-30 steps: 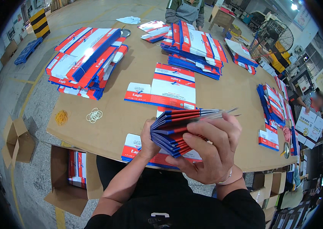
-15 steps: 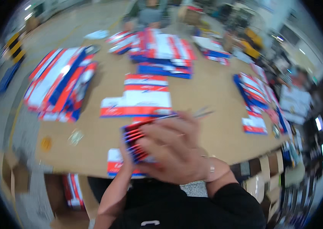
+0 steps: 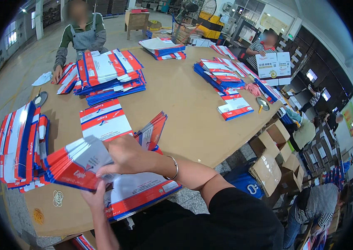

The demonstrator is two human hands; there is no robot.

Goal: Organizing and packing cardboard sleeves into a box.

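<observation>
A bundle of flat red, white and blue cartons (image 3: 78, 162) is held tilted above the near left of the table, its layers fanned at the left end. My right hand (image 3: 123, 155) grips the bundle's right side, thumb on its face and the other fingers mostly hidden. Below it, my left hand (image 3: 95, 196) is closed on the bundle's lower edge. Behind my right wrist rises a fanned carton end (image 3: 154, 128); whether it belongs to the same bundle I cannot tell. Under my right forearm lies a flat carton (image 3: 145, 193), with another flat carton (image 3: 106, 121) beyond my hands.
Carton stacks stand at the left (image 3: 13, 143), far left (image 3: 111, 68) and right (image 3: 220, 75) of the brown table (image 3: 180, 91). White rubber bands (image 3: 58, 198) and orange rubber bands (image 3: 38, 216) lie near the left corner. A person (image 3: 80, 35) is across the table.
The view has swung and sharpened. Both hands still hold the bundle, now turned with its fanned end to the left; before, my right hand lay across its top.
</observation>
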